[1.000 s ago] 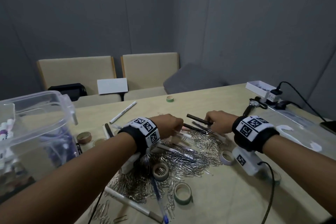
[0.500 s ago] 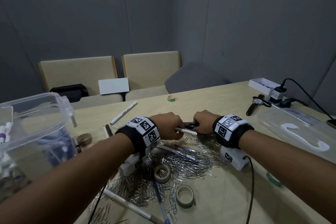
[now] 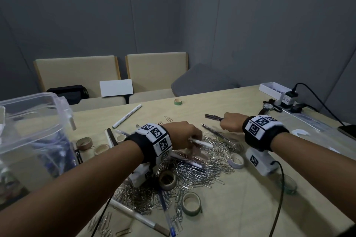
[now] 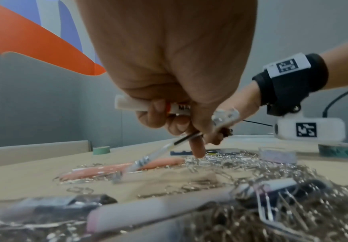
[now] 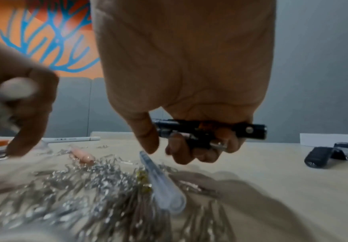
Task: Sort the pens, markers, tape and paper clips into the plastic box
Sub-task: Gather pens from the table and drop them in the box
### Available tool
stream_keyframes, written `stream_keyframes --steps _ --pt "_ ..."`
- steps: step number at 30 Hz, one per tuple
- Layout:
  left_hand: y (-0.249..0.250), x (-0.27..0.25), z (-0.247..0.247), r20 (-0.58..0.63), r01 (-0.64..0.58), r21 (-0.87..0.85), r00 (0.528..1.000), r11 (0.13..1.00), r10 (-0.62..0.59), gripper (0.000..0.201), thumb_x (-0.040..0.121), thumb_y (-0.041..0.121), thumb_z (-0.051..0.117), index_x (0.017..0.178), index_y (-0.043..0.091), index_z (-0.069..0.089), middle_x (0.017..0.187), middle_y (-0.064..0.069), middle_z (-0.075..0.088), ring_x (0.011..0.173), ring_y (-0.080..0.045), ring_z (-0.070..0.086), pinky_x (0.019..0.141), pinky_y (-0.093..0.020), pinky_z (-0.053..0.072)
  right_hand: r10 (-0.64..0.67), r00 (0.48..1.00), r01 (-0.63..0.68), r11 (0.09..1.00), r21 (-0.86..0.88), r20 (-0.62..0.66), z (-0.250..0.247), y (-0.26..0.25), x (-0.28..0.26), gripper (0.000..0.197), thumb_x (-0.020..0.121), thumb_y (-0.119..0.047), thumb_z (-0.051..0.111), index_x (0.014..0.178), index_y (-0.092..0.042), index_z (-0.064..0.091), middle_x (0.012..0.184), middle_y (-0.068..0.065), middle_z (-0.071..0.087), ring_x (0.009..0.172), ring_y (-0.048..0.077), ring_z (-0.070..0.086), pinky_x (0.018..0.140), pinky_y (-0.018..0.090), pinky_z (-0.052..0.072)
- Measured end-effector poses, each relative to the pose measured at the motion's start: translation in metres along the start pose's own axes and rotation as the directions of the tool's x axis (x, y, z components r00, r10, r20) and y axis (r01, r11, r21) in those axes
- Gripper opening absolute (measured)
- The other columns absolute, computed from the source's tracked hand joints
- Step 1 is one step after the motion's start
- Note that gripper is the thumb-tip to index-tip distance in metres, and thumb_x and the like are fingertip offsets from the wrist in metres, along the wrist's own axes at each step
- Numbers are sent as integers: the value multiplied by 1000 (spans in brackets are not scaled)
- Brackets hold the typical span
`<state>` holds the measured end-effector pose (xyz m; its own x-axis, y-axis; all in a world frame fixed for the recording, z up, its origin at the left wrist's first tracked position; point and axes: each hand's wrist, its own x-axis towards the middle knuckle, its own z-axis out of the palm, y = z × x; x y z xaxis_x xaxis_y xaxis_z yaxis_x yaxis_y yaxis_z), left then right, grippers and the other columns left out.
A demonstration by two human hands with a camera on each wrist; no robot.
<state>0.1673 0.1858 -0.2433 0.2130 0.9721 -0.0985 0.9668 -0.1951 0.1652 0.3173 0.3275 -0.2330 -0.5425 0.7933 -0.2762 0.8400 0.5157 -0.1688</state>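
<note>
My left hand hovers over the heap of paper clips and grips a white marker together with a thin clear pen. My right hand, further right and apart from it, has its fingers curled round a black pen. The clear plastic box stands at the left with pens inside. Tape rolls lie in and around the clips. Another white marker lies behind the left hand. A pink pen lies among the clips.
The box's clear lid lies at the right, with a phone beside it. A watch, a charger with cable and a small white box sit at the far right. Two chairs stand behind the table. More pens lie near me.
The hands met in the middle half a second ago and have parted. My right hand moved back right with the black pen; the left now holds a white marker.
</note>
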Motion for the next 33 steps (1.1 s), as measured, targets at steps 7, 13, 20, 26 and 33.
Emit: stream_keyframes --steps 7,13,20,26,33 --pt "-7 -15 -23 -265 47 -66 962 997 -63 17 98 21 50 114 22 46 89 7 69 75 -19 59 66 -34 47 -40 999 42 995 -95 14 16 -1 -4 31 88 -40 64 91 -13 50 82 2 56 76 20 55 56 26 38" --pt "-1 -52 -71 -370 199 -190 892 961 -258 16 99 15 43 112 10 50 90 -10 65 82 -29 63 66 -33 44 -55 998 54 998 -37 -11 -4 -13 -16 14 90 -24 57 85 -11 54 72 1 54 62 15 51 53 25 36" --pt "-12 -169 -143 -126 91 -957 722 274 -680 11 100 -3 34 97 1 43 78 -12 57 71 -30 69 55 -39 59 -229 972 235 937 258 -50 -63 -96 -68 25 84 -16 54 60 -10 52 47 3 44 37 14 31 40 18 21" --pt "-60 -278 -155 26 82 -997 473 14 -880 18 96 -6 27 100 -5 44 112 -23 58 83 -32 72 77 -45 59 -517 855 470 749 467 -30 -67 -221 -105 17 97 -15 43 83 -7 47 62 5 42 50 13 34 47 24 25" --pt "-62 -311 -127 294 247 -947 421 -203 -858 31 97 27 50 101 -3 47 91 -26 54 78 -41 56 70 -46 48 -612 790 569 700 432 -49 -41 -351 -139 21 88 -4 43 69 -5 52 60 14 56 52 24 51 43 23 34"
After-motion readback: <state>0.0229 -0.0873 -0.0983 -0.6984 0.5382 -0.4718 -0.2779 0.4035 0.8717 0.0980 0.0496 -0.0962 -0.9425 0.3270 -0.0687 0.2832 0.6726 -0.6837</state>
